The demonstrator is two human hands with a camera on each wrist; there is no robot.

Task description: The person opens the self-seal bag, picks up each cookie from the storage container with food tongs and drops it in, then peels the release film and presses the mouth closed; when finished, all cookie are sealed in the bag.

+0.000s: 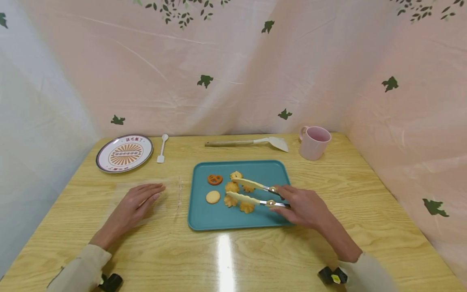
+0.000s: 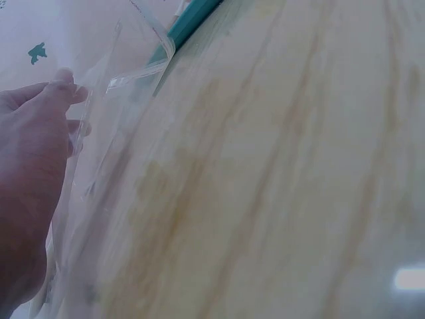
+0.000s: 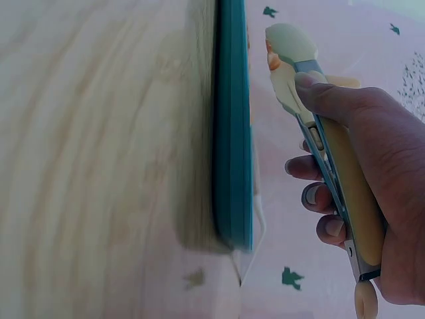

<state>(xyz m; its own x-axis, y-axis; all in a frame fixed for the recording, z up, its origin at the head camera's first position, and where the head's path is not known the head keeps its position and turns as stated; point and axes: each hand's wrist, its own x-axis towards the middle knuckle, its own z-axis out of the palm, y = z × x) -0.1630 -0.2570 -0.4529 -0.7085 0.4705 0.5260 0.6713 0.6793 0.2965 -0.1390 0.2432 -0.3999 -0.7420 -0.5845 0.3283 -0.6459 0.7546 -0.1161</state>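
Tongs (image 1: 248, 199) stand apart over the flower-shaped cookies (image 1: 247, 207), which cluster near the middle of the teal tray (image 1: 219, 222) on the bench (image 1: 164, 259). Step in hand, by my reading: taking hold of one cookie. You'd do well to bring both tips level with its sides, low to the tray, then squeeze evenly and lightly; these look crumbly. Neighbours sit tight around it, so check that the lower arm doesn't drag one along. Keep clear of the round flat cookie (image 1: 213, 197) and the pretzel (image 1: 215, 179), just left of the cluster. Can't tell whether any cookie is gripped yet.

Pose: your right hand (image 1: 304, 205) reaches in over the tray's right edge, thumb on one arm of the tongs, fingers curled on the other, tips pointing left. Your left hand (image 1: 138, 202) lies by the clear plastic bag (image 1: 171, 194), fingers relaxed and close together; whether the tips press the film, you can't tell.
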